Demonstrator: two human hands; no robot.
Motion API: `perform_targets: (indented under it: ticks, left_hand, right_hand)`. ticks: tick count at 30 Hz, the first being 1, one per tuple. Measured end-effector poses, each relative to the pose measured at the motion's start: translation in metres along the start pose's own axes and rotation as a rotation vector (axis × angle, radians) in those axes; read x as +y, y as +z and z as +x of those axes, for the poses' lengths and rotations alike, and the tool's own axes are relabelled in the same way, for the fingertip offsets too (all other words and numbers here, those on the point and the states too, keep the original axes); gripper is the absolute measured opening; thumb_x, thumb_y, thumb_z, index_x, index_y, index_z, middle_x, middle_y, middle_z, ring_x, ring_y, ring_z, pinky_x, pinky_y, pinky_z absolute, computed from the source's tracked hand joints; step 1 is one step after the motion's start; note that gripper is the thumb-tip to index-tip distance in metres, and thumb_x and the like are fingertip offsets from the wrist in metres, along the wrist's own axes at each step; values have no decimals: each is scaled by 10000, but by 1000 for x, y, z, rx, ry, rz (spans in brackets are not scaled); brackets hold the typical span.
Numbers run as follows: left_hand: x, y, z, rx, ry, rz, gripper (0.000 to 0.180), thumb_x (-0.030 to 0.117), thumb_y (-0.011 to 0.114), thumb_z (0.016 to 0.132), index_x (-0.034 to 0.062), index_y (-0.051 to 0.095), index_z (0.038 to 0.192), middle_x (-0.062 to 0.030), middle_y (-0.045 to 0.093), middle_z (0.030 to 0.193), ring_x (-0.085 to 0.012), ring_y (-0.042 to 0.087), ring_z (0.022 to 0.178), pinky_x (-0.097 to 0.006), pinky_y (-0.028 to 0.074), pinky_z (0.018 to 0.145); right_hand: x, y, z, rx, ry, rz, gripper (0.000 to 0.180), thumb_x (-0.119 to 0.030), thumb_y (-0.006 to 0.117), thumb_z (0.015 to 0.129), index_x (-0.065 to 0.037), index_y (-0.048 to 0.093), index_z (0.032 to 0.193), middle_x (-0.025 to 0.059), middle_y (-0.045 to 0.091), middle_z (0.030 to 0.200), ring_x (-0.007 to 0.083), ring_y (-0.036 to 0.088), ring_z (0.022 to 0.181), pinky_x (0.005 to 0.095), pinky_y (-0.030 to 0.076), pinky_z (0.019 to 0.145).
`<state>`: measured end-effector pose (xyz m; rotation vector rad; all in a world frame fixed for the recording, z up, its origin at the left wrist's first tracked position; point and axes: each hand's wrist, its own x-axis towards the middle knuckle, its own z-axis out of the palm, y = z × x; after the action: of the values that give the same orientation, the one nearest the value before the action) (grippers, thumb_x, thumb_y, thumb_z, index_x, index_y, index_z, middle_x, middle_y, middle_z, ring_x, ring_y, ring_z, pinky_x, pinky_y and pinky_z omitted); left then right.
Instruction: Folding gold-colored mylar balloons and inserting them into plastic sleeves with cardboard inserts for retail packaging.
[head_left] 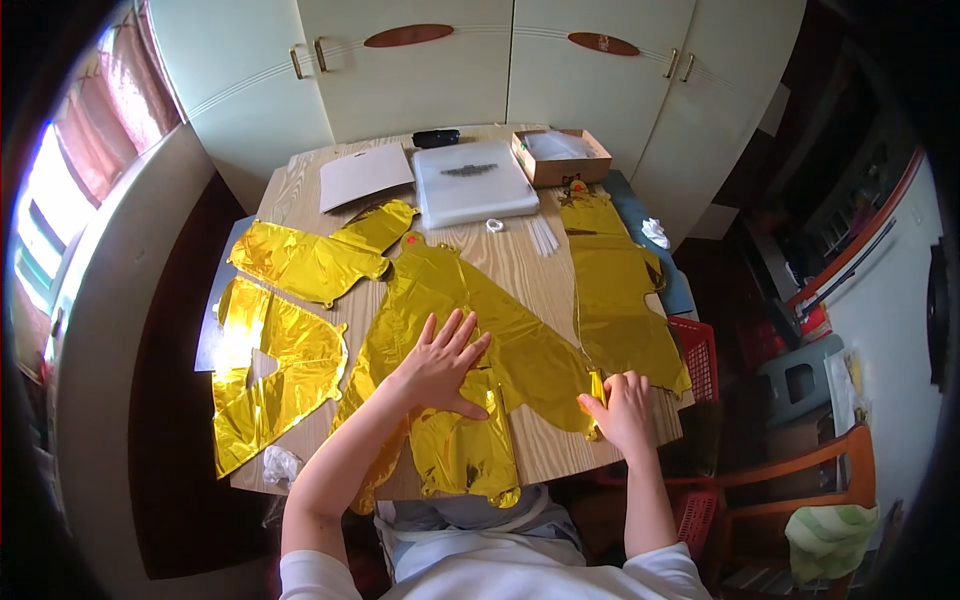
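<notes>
A large flat gold foil balloon [430, 280] lies uninflated across the middle of the table. My left hand [440, 365] rests on it palm down, fingers spread. At the near right, my right hand [622, 408] pinches a folded corner of this balloon between thumb and fingers. A thin pale string runs along the foil just beyond that hand. Another flat gold balloon [612, 275] lies to the right, partly behind the pinched corner. Two more, a far-left gold balloon [300, 255] and a near-left gold balloon [315, 355], are spread beside the middle one.
Along the back stand a pale card [365, 178], a stack of clear plastic bags [475, 195], a black tray [436, 138] and a cardboard box [565, 172]. A small white ring [494, 226] and thin straws [543, 236] lie before them. A wooden chair [860, 465] stands right.
</notes>
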<state>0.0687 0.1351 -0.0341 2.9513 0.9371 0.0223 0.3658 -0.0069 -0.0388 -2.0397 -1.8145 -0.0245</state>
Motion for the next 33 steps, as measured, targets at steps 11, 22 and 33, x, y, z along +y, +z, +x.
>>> perform_targets:
  ticks: [11,22,33]
  left_hand:
    - [-4,-2,-1,-7,-13,-18,1227,854,586,614,94,241,1513,-261,188,1550,-443,142,1445,-653,134,1122]
    - [-3,-6,-2,-32,-16,-5,1226,878,540,633,107,210,1527,-249,177,1558,-424,121,1455,-664,111,1124]
    - [0,-7,-4,-29,-30,-29,1225,863,551,639,99,198,1528,-253,172,1559,-421,115,1457,-635,101,1138]
  right_hand:
    - [-57,-27,3,104,36,580,260,-55,701,824,-28,481,960,110,550,794,250,582,738,357,475,677]
    - [-28,4,-17,-48,214,176,559,-236,749,798,-32,432,1211,236,570,1107,419,570,995,479,473,814]
    - [-88,-17,-18,307,-39,442,441,-73,703,827,-44,504,1219,142,619,934,332,621,781,423,493,691]
